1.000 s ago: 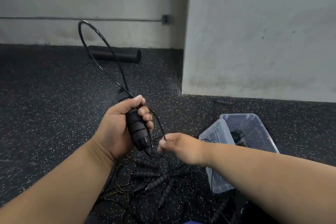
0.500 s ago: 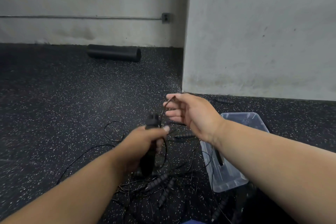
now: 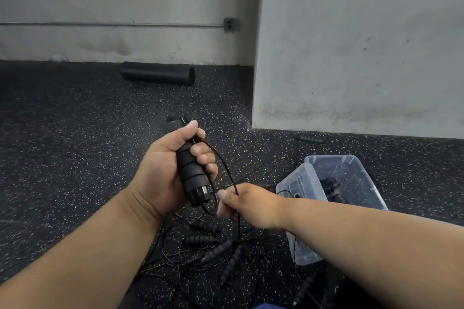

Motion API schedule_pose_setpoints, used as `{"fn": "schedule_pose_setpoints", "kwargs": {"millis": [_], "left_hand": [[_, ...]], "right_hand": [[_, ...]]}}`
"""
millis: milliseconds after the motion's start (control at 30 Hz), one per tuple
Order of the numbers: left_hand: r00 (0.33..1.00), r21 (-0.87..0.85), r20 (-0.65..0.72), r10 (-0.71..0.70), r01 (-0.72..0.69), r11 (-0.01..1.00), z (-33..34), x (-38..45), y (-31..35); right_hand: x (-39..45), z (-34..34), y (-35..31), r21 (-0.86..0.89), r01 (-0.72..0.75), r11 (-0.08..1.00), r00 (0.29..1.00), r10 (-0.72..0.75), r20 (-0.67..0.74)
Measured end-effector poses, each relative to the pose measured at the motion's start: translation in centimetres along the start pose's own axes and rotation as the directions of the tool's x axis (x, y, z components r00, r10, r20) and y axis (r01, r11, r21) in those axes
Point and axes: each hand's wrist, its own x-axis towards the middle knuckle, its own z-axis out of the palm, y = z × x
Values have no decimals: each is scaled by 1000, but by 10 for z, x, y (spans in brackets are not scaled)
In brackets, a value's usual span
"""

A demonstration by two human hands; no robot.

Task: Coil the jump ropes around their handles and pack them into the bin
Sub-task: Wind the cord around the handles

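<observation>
Coiling is under way: the left hand (image 3: 163,173) grips the paired handles (image 3: 192,173) left of the bin (image 3: 351,170), the right hand (image 3: 248,204) pinches the cord (image 3: 227,170), which I judge next needs wrapping round them.

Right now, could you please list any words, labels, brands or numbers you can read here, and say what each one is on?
None can be read.
The handles in the left hand, the clear bin, the foam roller and the wall box show no legible print.
</observation>
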Motion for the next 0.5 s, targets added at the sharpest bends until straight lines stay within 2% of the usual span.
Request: {"fn": "schedule_pose_setpoints", "kwargs": {"millis": [67,167,200,300,367,400,433,500], "left_hand": [[998,80,-57,11,-7,997,-9,3,1],[986,281,-165,22,25,959,-31,9,-4],[984,335,-175,16,44,941,-38,9,-9],[992,516,-126,-29,91,852,-51,7,-33],[990,742,-91,-106,138,656,-50,0,-51],[985,817,-70,-158,148,558,-48,-3,-61],[975,849,-49,-216,154,506,-45,-6,-72],[947,849,-16,-320,181,496,-40,-10,-90]], "right_hand": [[-4,-3,-5,93,20,995,999,-17,-35],[-8,-13,-21,142,84,986,984,-59,-169],[-8,-17,-30,214,117,970,978,-76,-192],[-12,-29,-55,576,183,797,979,-96,-178],[-12,-38,-72,748,197,634,980,-121,-155],[-12,-44,-79,804,196,561,980,-140,-140],[-14,-49,-85,847,187,498,979,-162,-122],[-16,-56,-95,890,155,429,977,-203,-72]]}}
